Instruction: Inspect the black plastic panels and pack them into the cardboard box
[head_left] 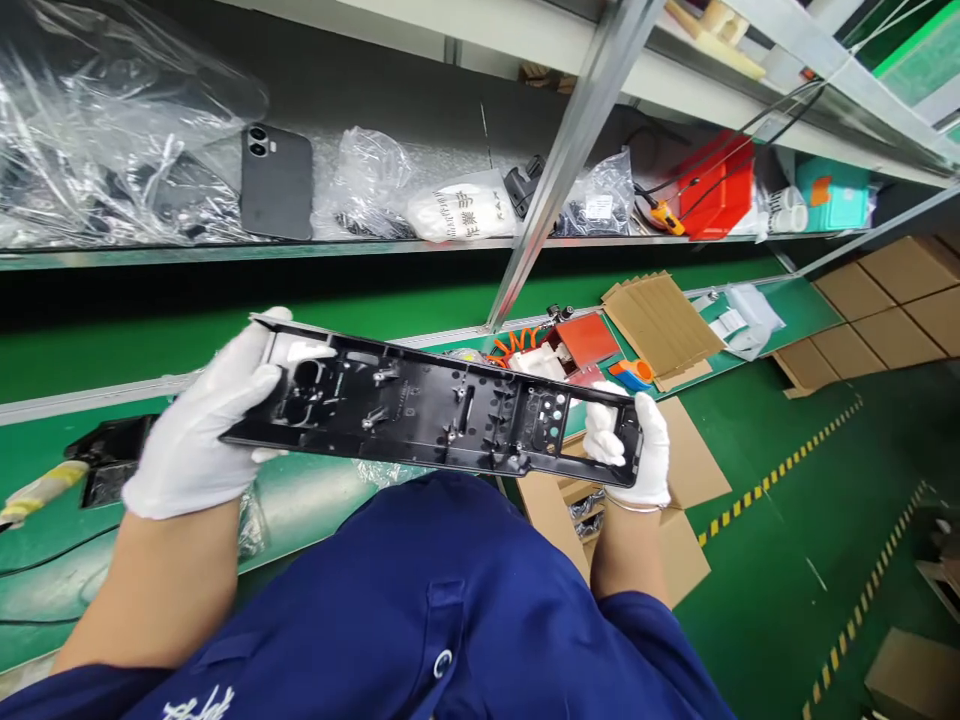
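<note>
Both white-gloved hands, left hand (199,425) and right hand (637,450), grip a long ribbed black plastic panel (435,405) by its ends.

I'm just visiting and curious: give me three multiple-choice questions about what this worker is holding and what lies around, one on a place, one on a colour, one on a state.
1. Where does the dark phone lie?
A. on the shelf above the bench
B. on the floor
C. in the cardboard box

2. What colour are the gloves on the left hand and the right hand?
A. blue
B. white
C. yellow

3. How is the long black plastic panel held?
A. flat on the bench, untouched
B. by one hand only
C. off the bench, one hand gripping each end

Answers:
1 A, it rests on the shelf among clear plastic bags.
2 B, both gloves show white.
3 C, each hand closes on one end, above the green bench.
</note>
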